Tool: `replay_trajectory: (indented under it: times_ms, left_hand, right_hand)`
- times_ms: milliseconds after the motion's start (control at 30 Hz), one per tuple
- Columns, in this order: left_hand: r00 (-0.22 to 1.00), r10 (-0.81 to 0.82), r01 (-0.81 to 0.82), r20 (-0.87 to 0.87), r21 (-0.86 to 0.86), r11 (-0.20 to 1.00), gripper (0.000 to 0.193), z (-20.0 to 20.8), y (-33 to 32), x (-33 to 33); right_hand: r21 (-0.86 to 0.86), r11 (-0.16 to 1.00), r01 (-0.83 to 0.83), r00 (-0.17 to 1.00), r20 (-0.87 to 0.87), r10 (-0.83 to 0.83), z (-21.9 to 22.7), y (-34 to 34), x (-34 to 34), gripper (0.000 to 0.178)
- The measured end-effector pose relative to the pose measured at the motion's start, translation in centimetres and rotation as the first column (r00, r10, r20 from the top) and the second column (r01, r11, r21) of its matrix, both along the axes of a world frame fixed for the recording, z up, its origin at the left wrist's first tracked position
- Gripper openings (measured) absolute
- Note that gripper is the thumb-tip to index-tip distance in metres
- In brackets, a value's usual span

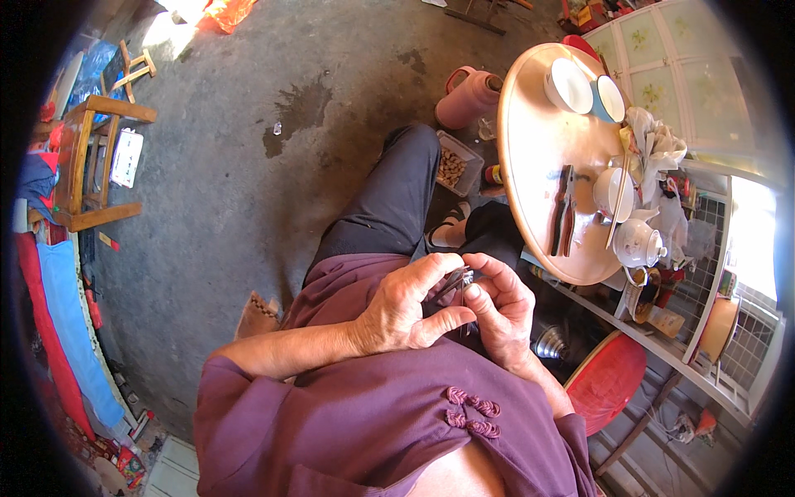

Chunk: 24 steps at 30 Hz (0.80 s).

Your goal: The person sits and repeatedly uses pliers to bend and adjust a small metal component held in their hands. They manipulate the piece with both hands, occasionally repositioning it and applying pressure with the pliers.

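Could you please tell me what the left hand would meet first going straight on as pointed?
The left hand would probably meet the small dark thing between the hands first, with the right hand just beyond, though depth is unclear.

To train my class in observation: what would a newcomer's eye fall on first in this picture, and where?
Probably the left hand and right hand, holding a small dark object between them near the centre. Next, the pale round table at upper right, bearing a white teapot, bowls and pliers. The pink jug on the floor, just left of that table, also stands out.
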State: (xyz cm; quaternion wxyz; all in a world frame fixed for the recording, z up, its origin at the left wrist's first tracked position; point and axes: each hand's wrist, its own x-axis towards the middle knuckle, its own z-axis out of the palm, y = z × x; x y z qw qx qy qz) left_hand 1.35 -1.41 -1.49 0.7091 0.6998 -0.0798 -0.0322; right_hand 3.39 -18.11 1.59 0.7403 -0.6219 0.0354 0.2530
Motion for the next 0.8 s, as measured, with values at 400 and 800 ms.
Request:
replay_trajectory:
  times_ms: [400, 800]
  left_hand:
    - [0.997, -0.008, 0.0, 0.077, 0.105, 0.995, 0.061, -0.5, -0.3, -0.2]
    - [0.965, -0.067, 0.045, -0.252, -0.092, 0.995, 0.062, -0.4, -1.1, -0.2]
  right_hand:
    - [-0.386, 0.923, 0.01, 0.923, 0.359, 0.14, -0.4, -0.1, 0.0, 0.027]
    - [-0.615, 0.772, 0.16, 0.751, 0.583, 0.31, -0.9, 0.8, 0.9, 0.024]
